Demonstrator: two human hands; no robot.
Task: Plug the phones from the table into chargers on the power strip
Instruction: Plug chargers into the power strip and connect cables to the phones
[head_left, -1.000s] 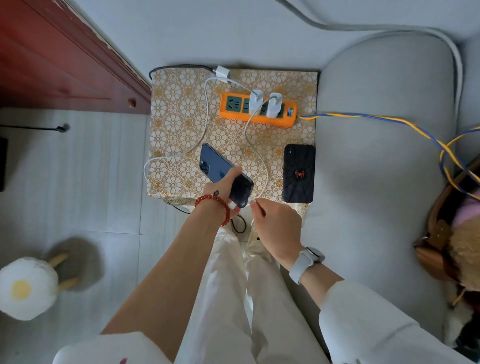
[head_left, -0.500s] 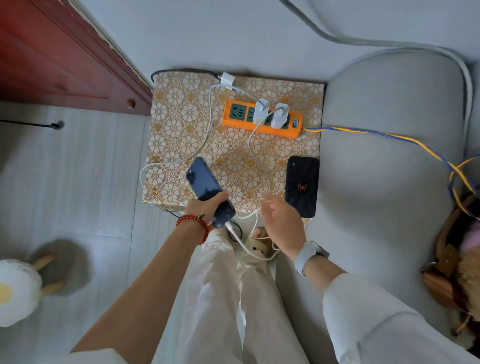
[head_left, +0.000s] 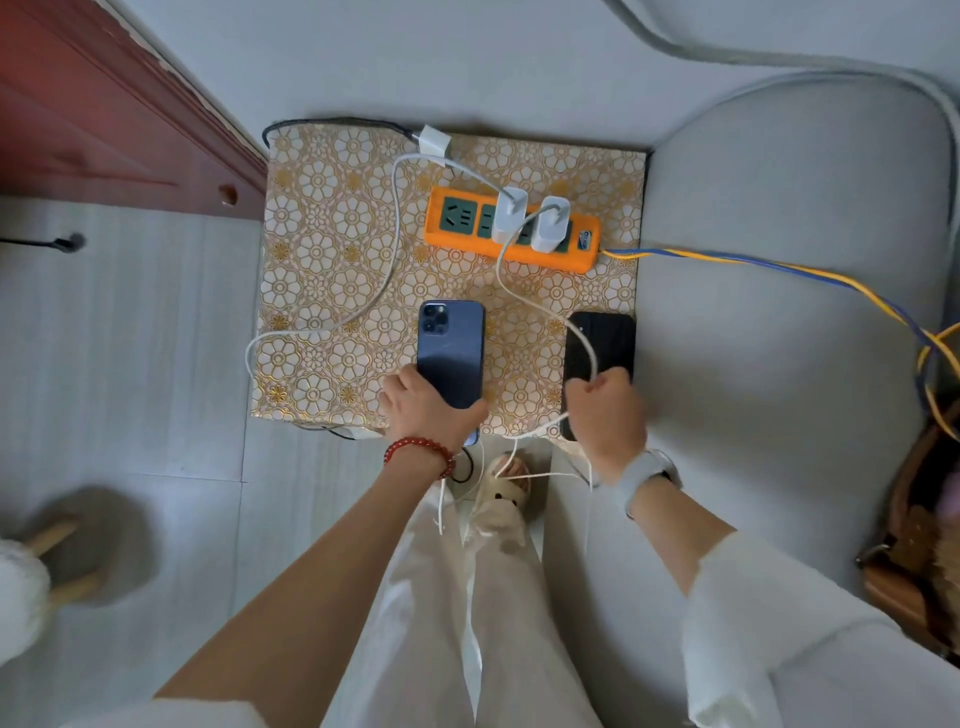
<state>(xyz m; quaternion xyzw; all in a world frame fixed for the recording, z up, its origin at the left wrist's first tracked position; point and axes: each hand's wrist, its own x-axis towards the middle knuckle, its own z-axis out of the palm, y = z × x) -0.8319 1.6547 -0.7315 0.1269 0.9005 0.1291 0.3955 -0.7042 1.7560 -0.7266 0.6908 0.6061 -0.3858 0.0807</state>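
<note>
Both of your forearms reach forward and down toward a small table (head_left: 322, 270) covered in a gold flower pattern. Your left hand (head_left: 428, 410), a red bead bracelet (head_left: 420, 453) on its wrist, sits at the table's near edge. Your right hand (head_left: 605, 410), with a pale watch (head_left: 644, 474) on its wrist, sits just to the right of it, also at the near edge.

At the back of the table lies an orange power strip (head_left: 511, 228) with two white chargers (head_left: 527, 221) plugged in side by side. A white cable (head_left: 395, 244) loops across the table's left half, and a second cable (head_left: 540, 306) runs from the chargers toward your right hand. A grey couch (head_left: 779, 312) borders the table on the right.

Your left fingers curl round the lower end of a blue phone (head_left: 451, 353), which lies face down near the table's middle. Your right hand is closed in a fist, gripping the second cable over the lower part of a black phone (head_left: 605, 338), which lies at the table's right edge. More cable hangs below both hands.
</note>
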